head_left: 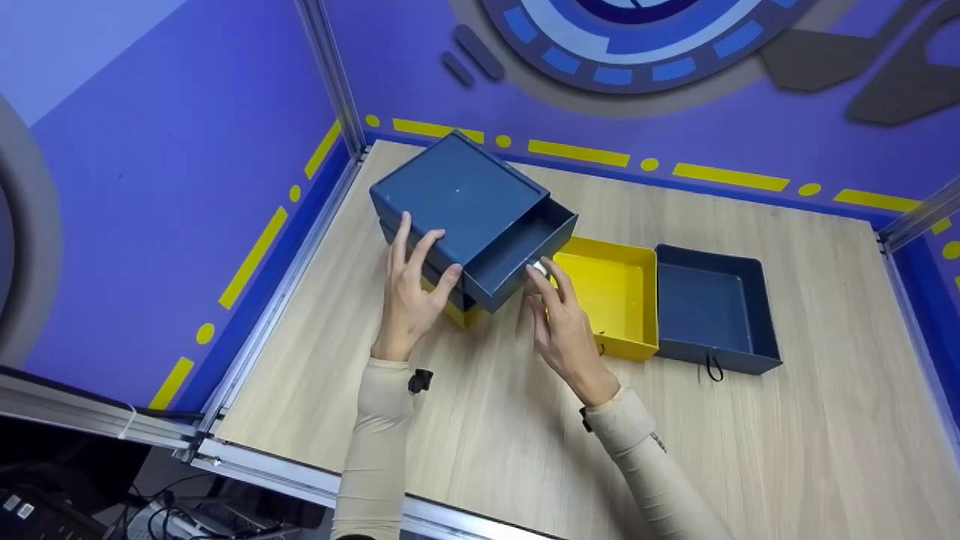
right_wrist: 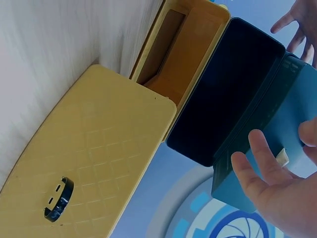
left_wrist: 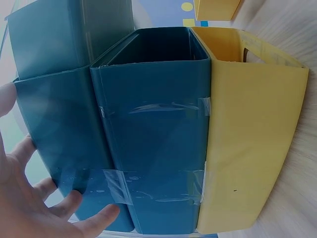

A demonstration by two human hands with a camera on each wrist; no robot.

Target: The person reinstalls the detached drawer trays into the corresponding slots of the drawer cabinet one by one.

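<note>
Fingers of the left hand (head_left: 415,292) spread wide along the near edge and side of the upper dark blue casing (head_left: 457,187); those of the right hand (head_left: 566,337) are partly bent at the front of the upper drawer (head_left: 517,244), and whether they pinch anything cannot be told.

Wall panels (head_left: 187,187): blue, printed with yellow dashes and dots.

Worktop (head_left: 840,390): pale wood grain, metal-edged at the near side.

Casings, three, stacked on the worktop: the upper as above; middle dark blue casing (left_wrist: 158,148), open-fronted; lower yellow casing (left_wrist: 252,144), open-fronted.

Drawers, three: the upper drawer, dark blue, stands partway out of its casing; yellow drawer (head_left: 611,292), on the worktop just right of the casings; separate dark blue drawer (head_left: 709,307), touching the yellow one's right side.

Clear tape (left_wrist: 119,186): strips across the casing sides.

Black loop handle (head_left: 715,367): fixed to the separate dark blue drawer's front.

White piece (head_left: 538,267): small, at the right fingertips, by the upper drawer's front.
</note>
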